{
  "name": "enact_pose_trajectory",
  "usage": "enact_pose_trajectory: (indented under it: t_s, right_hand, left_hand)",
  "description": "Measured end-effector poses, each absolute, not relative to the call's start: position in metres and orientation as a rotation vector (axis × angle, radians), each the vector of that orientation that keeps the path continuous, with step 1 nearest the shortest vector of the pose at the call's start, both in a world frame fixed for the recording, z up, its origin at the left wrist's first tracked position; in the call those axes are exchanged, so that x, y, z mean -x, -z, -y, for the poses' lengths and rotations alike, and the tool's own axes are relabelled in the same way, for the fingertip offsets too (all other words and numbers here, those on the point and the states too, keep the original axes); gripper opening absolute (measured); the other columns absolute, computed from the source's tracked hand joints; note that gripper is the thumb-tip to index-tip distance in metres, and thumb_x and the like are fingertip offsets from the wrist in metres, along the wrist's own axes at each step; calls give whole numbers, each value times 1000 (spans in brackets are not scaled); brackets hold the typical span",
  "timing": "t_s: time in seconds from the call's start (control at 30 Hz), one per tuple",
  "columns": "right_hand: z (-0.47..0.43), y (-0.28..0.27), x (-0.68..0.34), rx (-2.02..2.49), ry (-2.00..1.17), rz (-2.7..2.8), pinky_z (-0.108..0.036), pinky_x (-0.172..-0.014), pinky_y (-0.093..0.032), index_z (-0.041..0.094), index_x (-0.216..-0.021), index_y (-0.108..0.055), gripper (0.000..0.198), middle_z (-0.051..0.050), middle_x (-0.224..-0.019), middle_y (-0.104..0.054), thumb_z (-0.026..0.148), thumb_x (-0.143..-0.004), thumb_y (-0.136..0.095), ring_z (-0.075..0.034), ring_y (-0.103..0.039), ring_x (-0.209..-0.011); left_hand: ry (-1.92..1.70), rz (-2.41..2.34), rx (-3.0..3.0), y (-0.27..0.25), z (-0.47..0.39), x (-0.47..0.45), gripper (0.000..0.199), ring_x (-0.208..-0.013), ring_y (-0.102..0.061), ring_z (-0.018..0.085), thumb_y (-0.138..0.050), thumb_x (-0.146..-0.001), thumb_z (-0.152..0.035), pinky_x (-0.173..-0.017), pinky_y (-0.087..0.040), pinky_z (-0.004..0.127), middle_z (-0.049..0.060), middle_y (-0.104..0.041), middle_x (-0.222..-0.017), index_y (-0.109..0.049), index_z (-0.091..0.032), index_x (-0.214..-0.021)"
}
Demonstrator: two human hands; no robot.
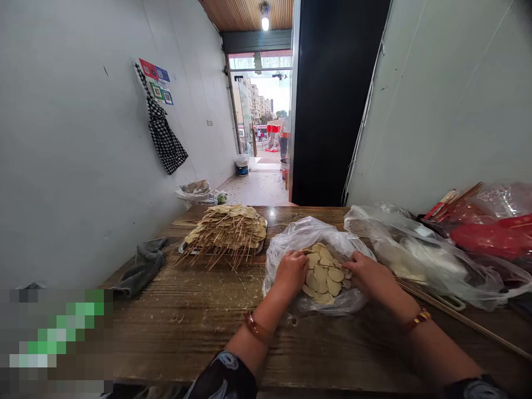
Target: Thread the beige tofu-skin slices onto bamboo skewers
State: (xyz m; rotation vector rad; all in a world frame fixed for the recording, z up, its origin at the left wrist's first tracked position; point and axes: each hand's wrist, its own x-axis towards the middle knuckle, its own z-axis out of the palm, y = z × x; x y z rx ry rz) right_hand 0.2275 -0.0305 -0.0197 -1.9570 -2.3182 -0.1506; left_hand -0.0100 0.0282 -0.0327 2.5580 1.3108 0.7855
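Observation:
An open clear plastic bag [282, 244] lies on the table in front of me, with a heap of thin, pale-yellow round slices [322, 280] inside. My left hand [293, 271] is at the heap's left side, its fingers closed on the edge of a slice. From the right, my right hand [369, 277] pinches a thin wooden skewer [332, 266] that points left across the slices toward my left fingers. Whether the tip pierces a slice is too small to tell. Left of the bag, a metal tray [262, 244] bears a tall pile of skewered slices [228, 227].
A wooden table [195, 338] carries everything. A grey cloth [143, 266] lies at its left edge. Rightward are another plastic bag [432, 260], long sticks [469, 318] and red packaging [486, 235]. More bags [195, 189] sit at the far left corner.

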Motion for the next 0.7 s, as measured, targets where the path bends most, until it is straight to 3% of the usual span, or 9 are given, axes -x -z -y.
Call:
enact_pose_trajectory:
  t_s: [0.3,0.47,0.57,0.7]
  right_hand:
    - [33,16,-228,1582,97,1717,-31,-68,-47,18,-87,-73,31,-11,-101,-61,41,-88,-51,-20,-60,-79]
    - [19,-8,-201,1366,-530,1760,-27,-61,-45,15,-86,-72,32,-4,-76,-67,42,-87,-55,-17,-60,-70]
    - [9,-4,-191,1369,-654,1831,-27,-64,-46,14,-90,-73,32,-4,-79,-71,40,-86,-55,-18,-63,-73]
    - [5,7,-195,1510,-372,1869,-32,-81,-47,17,-110,-71,35,-10,-102,-72,37,-89,-52,-23,-64,-94]
  left_hand:
    - [-918,-1212,-2555,35,-29,4,22,-97,-56,21,-50,-84,-12,-89,-44,34,7,-68,-101,-68,-19,-94]
    - [-929,-1330,-2348,31,-32,4,35,-88,-56,19,-53,-77,-12,-81,-45,32,6,-64,-92,-62,-17,-111]
    - [-887,-1369,-2252,32,-33,5,26,-80,-55,17,-55,-75,-14,-75,-44,30,4,-61,-85,-66,-17,-99]
    - [-928,-1353,-2214,34,-35,5,10,-76,-53,14,-55,-74,-15,-70,-41,27,1,-59,-78,-63,-17,-80]
